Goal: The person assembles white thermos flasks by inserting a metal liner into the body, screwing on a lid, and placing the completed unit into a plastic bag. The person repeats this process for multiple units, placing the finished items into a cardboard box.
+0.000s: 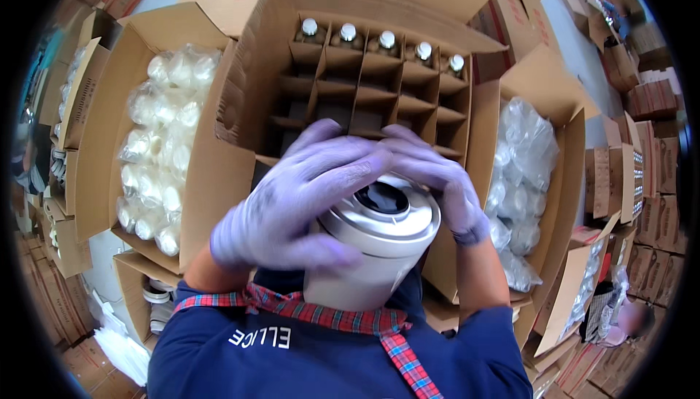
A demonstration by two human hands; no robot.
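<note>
A white cylindrical canister [368,260] stands close against my body, its ringed lid [419,227] facing up with a dark round centre [382,198]. Both hands wear pale purple gloves. My left hand [306,191] reaches across the lid's left side, fingers stretched out and thumb apart beside the canister wall. At the lid's far right edge, my right hand [437,176] lies with its fingers extended toward the left fingertips. Whether the palms press on the lid cannot be made out. Just beyond is a divided carton [251,93], with several silver-capped bottles [386,39] in its far row.
On the left, an open carton [102,151] holds plastic-wrapped white pieces [157,144]. Another carton [561,202] on the right contains clear-bagged pieces [521,180]. Stacked cartons [656,224] line the right side. A person [620,311] is at the lower right.
</note>
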